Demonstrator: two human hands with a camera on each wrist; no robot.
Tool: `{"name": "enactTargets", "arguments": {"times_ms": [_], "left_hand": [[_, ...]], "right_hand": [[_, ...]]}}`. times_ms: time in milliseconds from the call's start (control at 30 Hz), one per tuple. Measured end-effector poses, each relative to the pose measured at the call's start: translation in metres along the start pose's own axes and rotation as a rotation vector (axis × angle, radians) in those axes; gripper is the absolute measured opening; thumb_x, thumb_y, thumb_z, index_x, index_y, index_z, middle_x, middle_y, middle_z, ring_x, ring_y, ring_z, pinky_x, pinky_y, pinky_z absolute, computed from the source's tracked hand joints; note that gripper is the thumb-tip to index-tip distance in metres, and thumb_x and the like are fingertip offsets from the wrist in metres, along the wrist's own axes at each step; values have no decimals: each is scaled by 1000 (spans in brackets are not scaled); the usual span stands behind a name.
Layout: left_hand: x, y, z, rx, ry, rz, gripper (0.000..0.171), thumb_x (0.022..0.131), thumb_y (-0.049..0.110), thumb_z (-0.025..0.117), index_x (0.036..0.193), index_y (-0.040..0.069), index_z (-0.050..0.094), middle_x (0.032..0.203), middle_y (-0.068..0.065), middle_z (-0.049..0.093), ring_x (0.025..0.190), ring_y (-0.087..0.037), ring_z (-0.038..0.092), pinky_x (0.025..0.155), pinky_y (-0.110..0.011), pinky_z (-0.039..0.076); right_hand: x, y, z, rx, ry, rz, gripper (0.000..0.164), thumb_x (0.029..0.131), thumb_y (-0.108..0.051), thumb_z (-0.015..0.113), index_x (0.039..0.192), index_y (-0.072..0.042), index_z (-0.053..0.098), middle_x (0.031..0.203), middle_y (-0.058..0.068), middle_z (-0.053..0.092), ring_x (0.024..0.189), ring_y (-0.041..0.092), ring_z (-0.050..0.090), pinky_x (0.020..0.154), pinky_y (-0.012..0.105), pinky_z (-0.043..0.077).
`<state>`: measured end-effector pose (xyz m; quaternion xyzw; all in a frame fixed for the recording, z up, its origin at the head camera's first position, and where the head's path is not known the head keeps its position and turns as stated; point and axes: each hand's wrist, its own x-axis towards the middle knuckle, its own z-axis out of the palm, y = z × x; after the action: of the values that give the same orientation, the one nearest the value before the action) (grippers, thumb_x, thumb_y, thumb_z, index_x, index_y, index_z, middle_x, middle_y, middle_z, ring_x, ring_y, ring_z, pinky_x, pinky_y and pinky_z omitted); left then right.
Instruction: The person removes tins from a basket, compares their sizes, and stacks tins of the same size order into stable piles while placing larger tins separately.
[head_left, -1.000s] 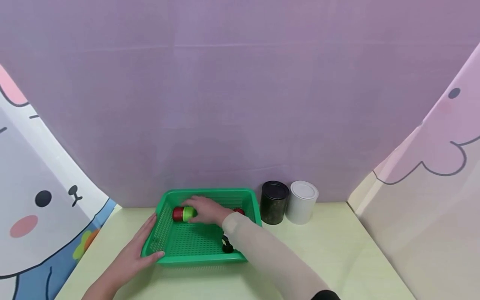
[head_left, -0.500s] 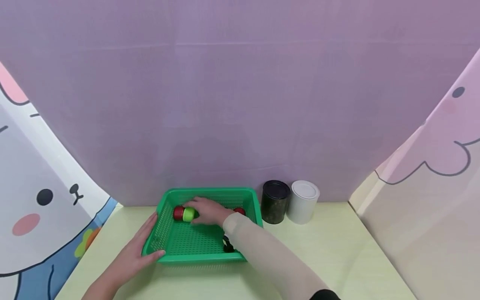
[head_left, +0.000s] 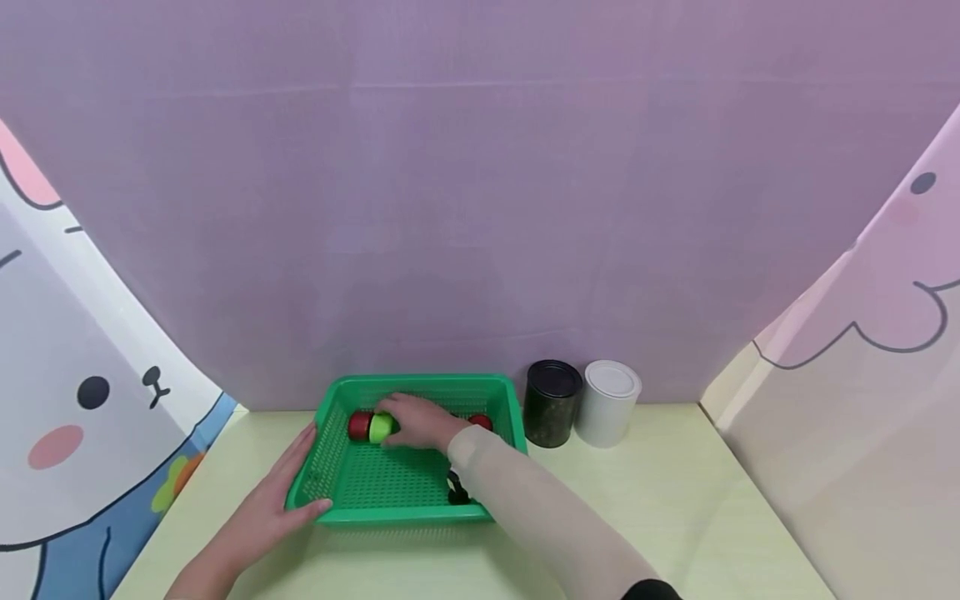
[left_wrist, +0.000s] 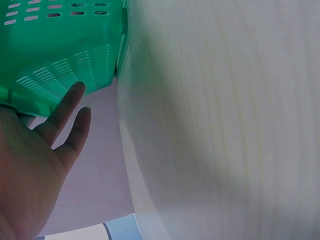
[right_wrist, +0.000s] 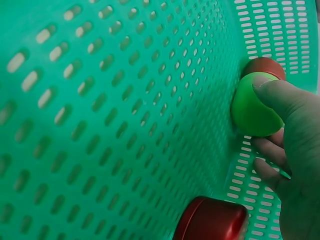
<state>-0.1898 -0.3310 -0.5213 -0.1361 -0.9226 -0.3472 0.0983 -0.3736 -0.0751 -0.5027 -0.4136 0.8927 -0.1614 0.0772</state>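
Inside a green plastic basket (head_left: 405,514), my right hand (head_left: 420,423) pinches a light-green rounded object (right_wrist: 255,106), thumb on its upper side and a finger beneath. Directly beyond it, a red cylindrical piece (head_left: 359,426) touches or nearly touches it; whether the two are joined cannot be told. My left hand (head_left: 262,512) rests at the basket's left front corner, fingers stretched along the left side and thumb on the front rim. In the left wrist view, two straight fingers (left_wrist: 65,107) lie against the outer wall; the other fingers are mostly hidden.
A shiny red cylinder (right_wrist: 215,220) lies in the basket near my right wrist. A small black item (head_left: 457,490) sits at its front right, partly behind the sleeve. Right of the basket stand a black can (head_left: 552,408) and a white can (head_left: 607,408), before a purple backdrop (head_left: 480,208).
My right fingertips have drawn slightly to the right, away from the red piece's edge. The left hand and basket hold their places; the head view has shifted a little.
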Motion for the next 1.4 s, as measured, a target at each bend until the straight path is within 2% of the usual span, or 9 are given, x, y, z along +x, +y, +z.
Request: {"name": "enactTargets", "arguments": {"times_ms": [233, 567, 700, 933, 1033, 1133, 1267, 1300, 1400], "left_hand": [[2, 0, 1, -15, 2, 14, 111, 97, 32, 87, 180, 20, 14, 185, -11, 15, 162, -54, 23, 110, -82, 35], [3, 1, -1, -22, -1, 12, 110, 97, 32, 87, 180, 19, 14, 185, -10, 14, 161, -56, 23, 111, -83, 35], [3, 2, -2, -32, -4, 9, 111, 97, 32, 87, 180, 20, 14, 185, -10, 14, 162, -54, 22, 110, -84, 34], [2, 3, -1, -23, 10, 17, 109, 97, 30, 86, 180, 20, 15, 185, -7, 14, 167, -33, 17, 117, -74, 31], [2, 3, -1, -25, 12, 20, 109, 97, 30, 86, 180, 19, 15, 185, -8, 15, 167, -28, 15, 117, -74, 31], [1, 4, -1, -30, 13, 23, 109, 97, 30, 87, 179, 18, 16, 185, -10, 15, 167, -22, 14, 112, -80, 33], [0, 3, 0, -26, 15, 23, 109, 97, 30, 87, 179, 17, 16, 185, -10, 16, 164, -3, 10, 111, -81, 34], [0, 3, 0, -21, 15, 22, 109, 97, 30, 86, 179, 17, 16, 185, -9, 16, 162, 1, 9, 113, -79, 33], [0, 2, 1, -25, 21, 39, 108, 97, 29, 86, 179, 17, 16, 185, -10, 16, 159, 10, 6, 127, -43, 29]], "right_hand": [[1, 1, 2, 13, 8, -1, 61, 101, -41, 83, 155, -24, 60, 156, -7, 59, 135, 9, 59, 102, 28, 54], [-2, -1, -3, 96, -19, -13, 51, 99, -35, 87, 142, -22, 63, 135, -9, 65, 105, 3, 60, 81, 26, 52], [-3, -2, -5, 114, -37, -23, 49, 100, -33, 86, 141, -21, 63, 129, -10, 65, 99, 4, 60, 79, 26, 52], [-1, -2, -2, 97, -84, -52, 55, 102, -29, 83, 151, -20, 60, 146, -8, 62, 107, 4, 58, 85, 26, 51], [-1, -2, -1, 108, -102, -51, 54, 103, -29, 83, 150, -20, 60, 141, -8, 63, 104, 5, 57, 83, 26, 50], [-2, -2, -4, 156, -113, -42, 54, 102, -30, 84, 148, -18, 60, 133, -9, 64, 101, 5, 58, 81, 26, 52], [-4, -1, -9, 234, -109, -39, 56, 101, -31, 85, 147, -15, 59, 128, -8, 64, 100, 7, 60, 80, 28, 53], [-5, -1, -11, 249, -103, -42, 56, 100, -31, 86, 147, -14, 59, 130, -7, 64, 101, 7, 60, 81, 28, 53], [-6, 0, -15, 285, -83, -46, 59, 100, -33, 86, 148, -15, 58, 138, -5, 64, 106, 5, 60, 84, 28, 53]]}}
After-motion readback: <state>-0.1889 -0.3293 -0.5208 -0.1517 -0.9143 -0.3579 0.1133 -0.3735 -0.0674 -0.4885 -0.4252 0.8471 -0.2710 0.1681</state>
